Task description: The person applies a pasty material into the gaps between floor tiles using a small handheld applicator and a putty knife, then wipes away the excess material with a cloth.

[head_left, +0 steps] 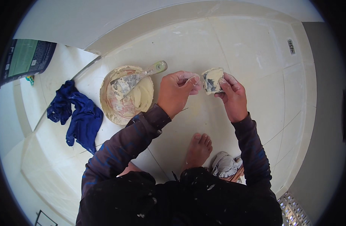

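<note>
- Putty-coated blade (213, 80) — above the floor, its right side pinched between thumb and fingers of the right hand (235, 96), probably sparing the coating.
- Left hand (179, 88), beside it: fingers curled closed against the thumb; contents cannot be told.
- Tub (103, 96): scraper (129, 84) across its rim, handle outward, presumably for reach.
- Pale tiled floor (252, 113); blue cloth (84, 115); drain (291, 46).

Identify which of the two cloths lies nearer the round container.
The dark blue cloth, just left of the round container; the pale grey cloth lies farther off, near the bare foot.
</note>
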Available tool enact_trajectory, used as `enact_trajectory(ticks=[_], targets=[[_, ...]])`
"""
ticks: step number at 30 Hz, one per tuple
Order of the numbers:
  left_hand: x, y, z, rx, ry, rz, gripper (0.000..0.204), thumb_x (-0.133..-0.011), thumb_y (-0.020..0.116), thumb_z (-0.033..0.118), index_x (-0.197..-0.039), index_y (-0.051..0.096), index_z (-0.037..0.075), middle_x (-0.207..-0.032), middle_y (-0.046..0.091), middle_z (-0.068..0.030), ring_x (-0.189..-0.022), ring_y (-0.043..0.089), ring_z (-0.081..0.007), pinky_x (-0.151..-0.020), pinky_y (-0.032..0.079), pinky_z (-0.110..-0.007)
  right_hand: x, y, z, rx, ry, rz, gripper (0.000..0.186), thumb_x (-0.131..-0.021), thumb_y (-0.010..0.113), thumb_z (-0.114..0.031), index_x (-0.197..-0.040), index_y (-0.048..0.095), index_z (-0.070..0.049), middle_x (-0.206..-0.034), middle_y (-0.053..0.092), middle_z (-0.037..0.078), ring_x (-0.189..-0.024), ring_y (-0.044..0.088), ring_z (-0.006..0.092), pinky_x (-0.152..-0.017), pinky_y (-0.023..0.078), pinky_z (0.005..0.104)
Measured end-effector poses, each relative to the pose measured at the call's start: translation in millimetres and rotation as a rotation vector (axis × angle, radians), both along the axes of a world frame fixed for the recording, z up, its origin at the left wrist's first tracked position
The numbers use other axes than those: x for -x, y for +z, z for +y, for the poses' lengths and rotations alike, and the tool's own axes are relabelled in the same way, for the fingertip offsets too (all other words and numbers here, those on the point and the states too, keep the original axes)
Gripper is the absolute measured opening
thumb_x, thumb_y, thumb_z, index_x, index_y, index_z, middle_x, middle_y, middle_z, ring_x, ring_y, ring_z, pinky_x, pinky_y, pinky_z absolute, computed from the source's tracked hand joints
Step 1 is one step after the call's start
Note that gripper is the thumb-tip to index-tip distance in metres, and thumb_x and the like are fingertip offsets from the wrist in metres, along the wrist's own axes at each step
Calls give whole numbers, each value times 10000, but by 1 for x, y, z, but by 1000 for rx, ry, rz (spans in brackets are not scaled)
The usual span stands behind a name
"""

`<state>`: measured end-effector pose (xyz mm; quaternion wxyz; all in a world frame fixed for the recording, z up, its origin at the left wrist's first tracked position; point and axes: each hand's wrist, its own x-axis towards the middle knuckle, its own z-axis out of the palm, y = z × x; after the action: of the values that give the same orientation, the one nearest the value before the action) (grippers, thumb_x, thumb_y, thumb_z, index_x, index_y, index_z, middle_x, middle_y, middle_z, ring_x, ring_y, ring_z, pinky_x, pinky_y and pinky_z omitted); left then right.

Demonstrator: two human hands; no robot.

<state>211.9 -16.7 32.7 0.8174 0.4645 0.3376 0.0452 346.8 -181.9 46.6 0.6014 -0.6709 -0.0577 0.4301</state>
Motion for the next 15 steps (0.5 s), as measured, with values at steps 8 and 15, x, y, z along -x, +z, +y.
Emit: enact_trajectory(ticks=[8,15], targets=[[34,29,22,-62,149,-15,245,-1020,651,136,-1129,660,-84,-987,725,-131,-862,712,-176,-809,613,-306,2,-8,-4,34,-11,-3,408,-1024,563,-182,-1382,569,13,-1183,685,42,-985,642,106,-789,526,267],[136,91,154,-679,698,10,256,-1001,692,161,-1126,678,-62,-949,724,-101,-821,707,-164,-782,604,-288,3,0,-25,49,14,-22,403,-1008,563,-153,-1376,573,11,-1145,673,37,-1000,640,103,-765,525,247]])
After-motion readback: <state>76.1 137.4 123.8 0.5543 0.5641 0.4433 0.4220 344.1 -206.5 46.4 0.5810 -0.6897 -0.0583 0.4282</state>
